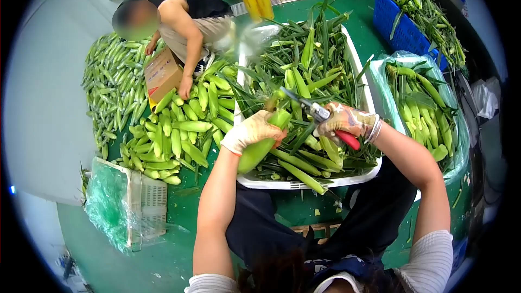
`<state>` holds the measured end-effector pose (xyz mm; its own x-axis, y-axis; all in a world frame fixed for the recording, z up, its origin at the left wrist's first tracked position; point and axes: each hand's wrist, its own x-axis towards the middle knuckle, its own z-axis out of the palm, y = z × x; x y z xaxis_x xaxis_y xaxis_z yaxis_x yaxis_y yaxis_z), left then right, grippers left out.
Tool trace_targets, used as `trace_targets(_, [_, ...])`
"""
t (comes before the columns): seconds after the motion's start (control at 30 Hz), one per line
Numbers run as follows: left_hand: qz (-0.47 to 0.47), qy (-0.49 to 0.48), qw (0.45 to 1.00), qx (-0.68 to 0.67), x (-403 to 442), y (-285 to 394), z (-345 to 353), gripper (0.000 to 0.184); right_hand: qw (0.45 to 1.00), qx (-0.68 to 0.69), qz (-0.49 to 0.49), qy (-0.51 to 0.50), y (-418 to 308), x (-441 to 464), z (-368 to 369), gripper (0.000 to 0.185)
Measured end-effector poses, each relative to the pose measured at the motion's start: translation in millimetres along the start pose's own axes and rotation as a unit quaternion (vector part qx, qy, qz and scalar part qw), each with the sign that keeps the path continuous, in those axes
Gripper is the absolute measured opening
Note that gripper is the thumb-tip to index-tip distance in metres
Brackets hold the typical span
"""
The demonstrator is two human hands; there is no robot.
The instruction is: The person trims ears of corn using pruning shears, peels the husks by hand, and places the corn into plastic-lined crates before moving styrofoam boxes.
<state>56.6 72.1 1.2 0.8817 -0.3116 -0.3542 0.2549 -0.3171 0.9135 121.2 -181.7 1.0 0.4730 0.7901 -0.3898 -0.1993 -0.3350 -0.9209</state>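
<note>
Gloved in white, my left hand (254, 132) is closed round a green ear of corn (256, 153), whose stalk end points up and right. My right hand (344, 119), in a patterned glove, grips pruning shears (312, 109) with red handles. The shears' blades reach left to just beside the stalk end of the ear; whether they touch it I cannot tell. Both hands are over a white crate (355, 180) of husk leaves and stalks (304, 171).
Husked ears (176, 135) lie piled at the left, where a person (184, 19) crouches by a cardboard box (163, 76). A white basket (153, 203) with green plastic stands lower left. Right are a plastic-lined container (458, 135) of corn and a blue crate (399, 27) of stalks.
</note>
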Motion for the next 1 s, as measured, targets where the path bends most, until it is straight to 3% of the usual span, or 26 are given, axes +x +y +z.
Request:
trace_targets(0.03, [-0.007, 0.055, 0.998, 0.028, -0.1, 1.5, -1.2, 0.023, 0.999, 0.017, -0.001, 0.03, 6.8, 0.9, -2.1, 0.021])
trace_targets(0.07, [0.001, -0.009, 0.999, -0.048, 1.7, -0.5, -7.5, 0.027, 0.998, 0.004, -0.018, 0.059, 16.1, 0.6, -2.0, 0.025])
trace_targets(0.1, [-0.001, -0.009, 0.999, -0.045, 1.5, -0.7, -11.0, 0.027, 0.997, 0.068, -0.034, 0.022, 29.5, 2.7, -2.9, 0.025])
trace_targets(0.17, [0.038, -0.033, 0.994, -0.102, -1.2, 2.7, -15.1, 0.03, 0.994, -0.081, -0.014, -0.066, 19.2, -1.9, 1.4, 0.026])
trace_targets(0.2, [0.036, -0.015, 0.994, -0.105, -2.4, 4.4, -11.7, 0.032, 0.994, -0.084, -0.02, -0.074, 18.4, -6.4, 3.3, 0.031])
trace_targets(0.33, [0.077, -0.121, 0.99, 0.002, 10.4, 6.5, -10.9, 0.033, 0.989, -0.085, -0.072, -0.095, 25.3, 9.5, 12.0, 0.044])
trace_targets(0.37, [0.055, -0.15, 0.983, -0.086, 9.1, 3.9, -4.6, 0.033, 0.984, -0.067, -0.126, -0.106, 19.4, 12.8, 11.0, 0.037])
trace_targets(0.43, [0.043, -0.12, 0.976, -0.177, 6.4, 3.4, 4.2, 0.033, 0.987, 0.093, -0.037, -0.123, 15.3, 16.9, 11.9, 0.027])
trace_targets(0.5, [0.053, -0.064, 0.977, -0.195, 9.1, -2.9, -16.2, 0.031, 0.998, 0.047, -0.051, 0.004, 5.2, 11.9, 5.6, 0.024])
trace_targets(0.57, [0.097, 0.15, 0.978, -0.111, 4.6, -23.9, -64.6, 0.034, 0.986, 0.123, -0.073, 0.082, 30.8, 8.1, -23.9, 0.028])
trace_targets(0.6, [0.1, 0.256, 0.96, -0.061, 3.5, -34.3, -88.7, 0.035, 0.994, 0.019, -0.098, 0.051, 21.8, -18.2, -46.0, 0.035])
trace_targets(0.63, [0.089, 0.316, 0.91, -0.255, 12.5, -87.0, -153.4, 0.039, 0.987, 0.055, -0.143, 0.045, 29.8, -38.0, -65.5, 0.037])
trace_targets(0.7, [0.127, 0.319, 0.87, -0.355, 2.9, -87.0, -197.5, 0.042, 0.984, 0.045, -0.006, 0.173, 46.3, -87.5, -104.6, 0.038])
trace_targets(0.73, [0.19, 0.425, 0.852, -0.242, 5.8, -154.5, -264.1, 0.045, 0.971, 0.033, 0.011, 0.238, 62.9, -109.2, -129.8, 0.04])
trace_targets(0.77, [0.153, 0.492, 0.797, -0.316, 7.3, -171.3, -284.6, 0.046, 0.954, 0.016, 0.026, 0.297, 82.3, -129.8, -155.7, 0.042])
trace_targets(0.83, [0.119, 0.535, 0.741, -0.388, 23.1, -194.3, -310.9, 0.047, 0.805, -0.19, 0.204, 0.524, 110.7, -164.2, -188.5, 0.045])
trace_targets(0.87, [0.118, 0.541, 0.728, -0.404, 35.6, -204.2, -321.2, 0.048, 0.739, -0.231, 0.266, 0.575, 135.6, -175.0, -205.4, 0.044])
trace_targets(0.9, [0.122, 0.542, 0.719, -0.418, 49.6, -211.5, -330.6, 0.048, 0.662, -0.271, 0.327, 0.618, 165.2, -184.6, -219.0, 0.044])
trace_targets(0.97, [0.139, 0.541, 0.707, -0.434, 73.9, -219.6, -342.4, 0.049, 0.656, -0.258, 0.395, 0.589, 209.8, -202.1, -239.0, 0.041])
trace_targets(1.0, [0.149, 0.543, 0.699, -0.441, 82.4, -221.3, -347.8, 0.05, 0.625, -0.247, 0.422, 0.609, 223.4, -202.9, -239.3, 0.042])
